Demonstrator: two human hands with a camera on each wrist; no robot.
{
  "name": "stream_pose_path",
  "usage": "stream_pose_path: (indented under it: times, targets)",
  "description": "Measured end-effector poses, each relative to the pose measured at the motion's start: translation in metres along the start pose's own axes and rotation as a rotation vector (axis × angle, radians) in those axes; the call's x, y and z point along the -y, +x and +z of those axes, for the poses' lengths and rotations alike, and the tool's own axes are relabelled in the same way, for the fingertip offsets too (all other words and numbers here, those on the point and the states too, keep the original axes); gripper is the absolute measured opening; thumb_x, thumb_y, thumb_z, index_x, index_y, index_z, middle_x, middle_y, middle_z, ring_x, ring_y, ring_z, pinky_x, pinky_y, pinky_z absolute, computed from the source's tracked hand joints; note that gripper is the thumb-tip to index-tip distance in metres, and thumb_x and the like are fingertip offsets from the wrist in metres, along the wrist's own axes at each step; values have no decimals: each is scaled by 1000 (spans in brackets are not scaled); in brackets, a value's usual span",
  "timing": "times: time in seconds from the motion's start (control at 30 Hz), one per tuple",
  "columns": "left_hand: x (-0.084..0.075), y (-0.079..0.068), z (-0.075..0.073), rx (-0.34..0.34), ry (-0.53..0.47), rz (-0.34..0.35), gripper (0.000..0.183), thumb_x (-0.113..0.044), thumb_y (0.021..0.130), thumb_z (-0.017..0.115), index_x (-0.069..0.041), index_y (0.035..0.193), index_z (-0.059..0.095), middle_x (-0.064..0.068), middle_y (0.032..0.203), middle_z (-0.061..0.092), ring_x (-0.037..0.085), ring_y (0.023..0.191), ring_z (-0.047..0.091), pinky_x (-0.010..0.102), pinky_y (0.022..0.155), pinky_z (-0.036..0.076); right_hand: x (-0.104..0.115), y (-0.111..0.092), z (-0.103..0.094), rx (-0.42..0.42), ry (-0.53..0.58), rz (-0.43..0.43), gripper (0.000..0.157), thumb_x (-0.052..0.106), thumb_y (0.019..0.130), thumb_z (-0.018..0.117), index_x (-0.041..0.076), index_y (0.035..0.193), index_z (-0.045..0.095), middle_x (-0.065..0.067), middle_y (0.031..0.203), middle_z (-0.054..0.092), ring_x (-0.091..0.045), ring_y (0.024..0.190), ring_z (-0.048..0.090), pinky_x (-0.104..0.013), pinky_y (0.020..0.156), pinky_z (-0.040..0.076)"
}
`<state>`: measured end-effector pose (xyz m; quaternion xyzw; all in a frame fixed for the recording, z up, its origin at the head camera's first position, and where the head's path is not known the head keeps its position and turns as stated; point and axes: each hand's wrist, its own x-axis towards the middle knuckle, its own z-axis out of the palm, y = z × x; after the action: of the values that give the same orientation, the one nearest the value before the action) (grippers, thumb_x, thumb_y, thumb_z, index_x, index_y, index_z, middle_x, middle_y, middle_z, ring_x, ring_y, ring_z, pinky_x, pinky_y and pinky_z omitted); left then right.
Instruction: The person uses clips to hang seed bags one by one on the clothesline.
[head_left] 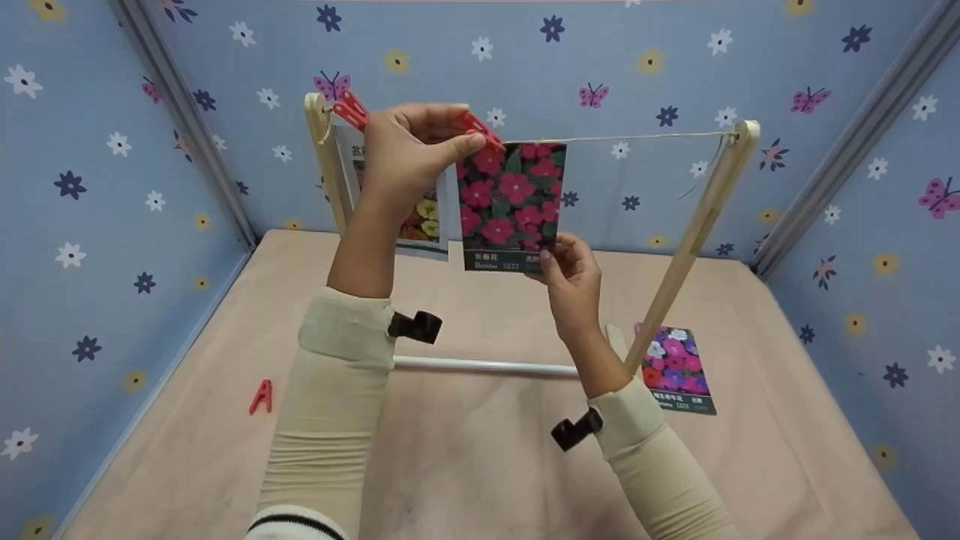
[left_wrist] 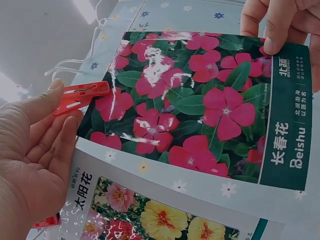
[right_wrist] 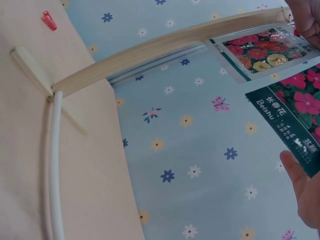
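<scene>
My left hand (head_left: 409,154) pinches a red clothespin (head_left: 481,129) between thumb and fingers, its jaws at the top left corner of a seed packet with pink flowers (head_left: 514,199). With thumb and fingers, my right hand (head_left: 574,281) holds that packet's lower right corner. The packet hangs upright just at the string (head_left: 637,137). In the left wrist view, the red clothespin (left_wrist: 82,95) overlaps the packet's corner. Behind my left hand a second packet with yellow and red flowers (head_left: 424,221) hangs from the string, with another red clothespin (head_left: 350,110) at its upper left.
Wooden posts (head_left: 686,247) hold the string at both ends, joined low by a white rod (head_left: 487,366). A third packet (head_left: 679,367) lies on the pink cloth (head_left: 480,450) by the right post. One loose red clothespin (head_left: 261,397) lies at left. Patterned blue panels (head_left: 592,60) surround the cloth.
</scene>
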<state>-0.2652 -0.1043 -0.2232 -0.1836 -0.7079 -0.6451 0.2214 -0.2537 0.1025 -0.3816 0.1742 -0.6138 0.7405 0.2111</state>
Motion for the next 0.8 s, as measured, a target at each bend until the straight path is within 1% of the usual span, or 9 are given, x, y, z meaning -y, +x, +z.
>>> stream_pose_path:
  times: [0.13, 0.27, 0.43, 0.6, 0.7, 0.8]
  targets:
    - [-2, 1, -2, 8, 12, -40, 36, -14, 77, 83, -2, 110, 73, 10, 100, 73, 19, 90, 69, 28, 86, 54, 0, 0, -3, 10, -15, 14, 23, -6, 97, 52, -7, 120, 54, -15, 104, 58, -20, 93, 59, -33, 83, 56]
    - [-3, 2, -2, 11, 13, -50, 38, -14, 78, 83, -2, 113, 72, 11, 102, 73, 19, 92, 68, 27, 87, 53, -2, 0, -7, 20, -54, 24, 31, -6, 96, 54, -7, 127, 52, -17, 114, 60, -23, 104, 58, -32, 90, 52]
    - [-2, 2, -2, 14, 22, -51, 39, -15, 79, 83, -3, 114, 72, 10, 104, 73, 19, 95, 68, 27, 89, 52, -3, 0, -12, 28, -100, 45, 38, -5, 96, 53, -7, 134, 47, -18, 125, 57, -25, 116, 54, -32, 97, 46]
    - [-3, 2, -3, 19, 21, -38, 40, -14, 79, 82, -2, 115, 70, 11, 107, 72, 19, 97, 68, 27, 90, 52, -2, 0, -16, 39, -94, 35, 40, -5, 96, 54, -9, 135, 45, -21, 132, 54, -29, 124, 51, -37, 104, 42]
    - [-4, 0, -4, 17, 9, -29, 40, -14, 80, 82, -1, 116, 70, 11, 108, 71, 18, 98, 68, 27, 91, 52, -1, -1, -19, 40, -76, 14, 41, -6, 95, 56, -10, 134, 45, -24, 132, 53, -34, 125, 50, -41, 106, 41]
    - [-5, -2, -6, 10, -11, -8, 40, -13, 80, 82, 0, 115, 70, 11, 107, 71, 19, 98, 68, 28, 91, 52, 0, -3, -23, 32, -66, 4, 41, -7, 93, 57, -9, 133, 46, -24, 130, 53, -37, 125, 49, -45, 106, 39]
